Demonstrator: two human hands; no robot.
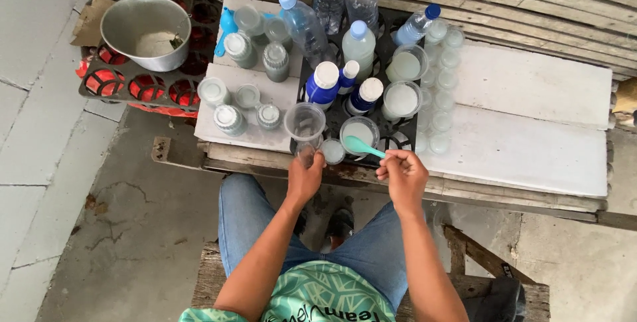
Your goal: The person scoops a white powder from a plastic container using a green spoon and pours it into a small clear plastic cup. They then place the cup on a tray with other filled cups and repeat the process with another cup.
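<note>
I'm looking straight down at my own two hands over the near edge of a low wooden bench (531, 196). My left hand (304, 179) is closed around the base of a small clear plastic cup (305, 126), fingers wrapped at the bottom, the cup upright with its open mouth just beyond my knuckles. My right hand (403, 173) is pinched shut on the handle of a teal plastic spoon (361, 146); the handle runs from my fingertips away to the left, and the bowl of the spoon sits over a round tub of pale milky liquid (359, 131) just ahead of that hand, between my two hands. I can't tell whether the spoon touches the liquid.

Just in front of my left hand's fingers, a small round lidded jar (332, 151) stands beside the cup. Further ahead of both hands are three white-capped blue bottles (324, 83), and past them tall clear water bottles with pale blue caps (359, 43). Ahead of my right hand, two more tubs of the milky liquid (402, 98), then a column of small clear lidded jars (441, 96) off to its right. Well off to the left of my left hand, grey-filled jars (229, 120) on a white board, and a metal bowl (146, 30) resting on a red crate (142, 86).
</note>
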